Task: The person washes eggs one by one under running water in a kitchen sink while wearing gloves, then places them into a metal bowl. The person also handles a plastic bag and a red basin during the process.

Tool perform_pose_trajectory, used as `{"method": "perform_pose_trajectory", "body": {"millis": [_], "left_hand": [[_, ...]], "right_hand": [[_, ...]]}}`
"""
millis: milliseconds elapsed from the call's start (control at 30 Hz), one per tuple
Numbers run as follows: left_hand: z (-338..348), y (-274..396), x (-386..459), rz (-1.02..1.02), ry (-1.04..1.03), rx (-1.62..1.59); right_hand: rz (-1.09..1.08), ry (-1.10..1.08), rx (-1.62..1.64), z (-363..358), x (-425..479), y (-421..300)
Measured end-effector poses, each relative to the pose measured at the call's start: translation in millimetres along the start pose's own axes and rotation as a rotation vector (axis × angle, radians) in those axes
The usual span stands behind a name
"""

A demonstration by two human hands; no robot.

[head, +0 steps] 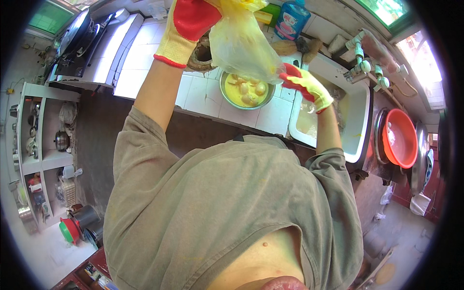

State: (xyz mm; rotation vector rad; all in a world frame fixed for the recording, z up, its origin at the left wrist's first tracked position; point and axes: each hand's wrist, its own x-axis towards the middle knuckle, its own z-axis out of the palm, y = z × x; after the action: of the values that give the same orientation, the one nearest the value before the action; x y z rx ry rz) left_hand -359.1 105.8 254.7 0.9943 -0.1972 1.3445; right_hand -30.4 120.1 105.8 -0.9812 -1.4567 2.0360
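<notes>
My left hand [190,23], in a cream knit work glove with a red coated palm, is raised at the top of the view, its fingertips cut off. It holds up a translucent plastic bag [241,49], yellowish near the top. At the bag's lower right corner, my right hand [304,85], gloved alike, grips the plastic. Below the bag stands a round metal bowl [248,108] on the tiled counter. Inside the bowl is yellow liquid with several pale rounded pieces [250,98], possibly eggs. The bag hides the bowl's far edge.
A white sink [357,141] with cloudy water lies to the right, below pipes and taps [362,67]. Beyond it sits a red plastic basin [407,145]. A blue detergent bottle [293,20] and sponge gourds [284,47] line the back. A rough brown hollow vessel [199,65] stands left of the bowl.
</notes>
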Motion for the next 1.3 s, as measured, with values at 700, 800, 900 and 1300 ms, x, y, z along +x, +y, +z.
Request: {"method": "perform_pose_trajectory", "body": {"millis": [700,800,900,1300], "left_hand": [[0,-9,-20,-0.037,0.152,0.161],[2,-3,-17,-0.012,0.138,0.128],[12,2,-15,0.0,0.09,0.122],[23,-1,-8,-0.021,0.297,-0.299]], "right_hand": [[-0.393,0.187,-1.092,57,93,-32],[-0.195,0.124,-1.019,62,78,-12],[-0.148,0.176,-0.885,59,76,-8],[-0.123,0.275,-0.525,57,63,-10]]}}
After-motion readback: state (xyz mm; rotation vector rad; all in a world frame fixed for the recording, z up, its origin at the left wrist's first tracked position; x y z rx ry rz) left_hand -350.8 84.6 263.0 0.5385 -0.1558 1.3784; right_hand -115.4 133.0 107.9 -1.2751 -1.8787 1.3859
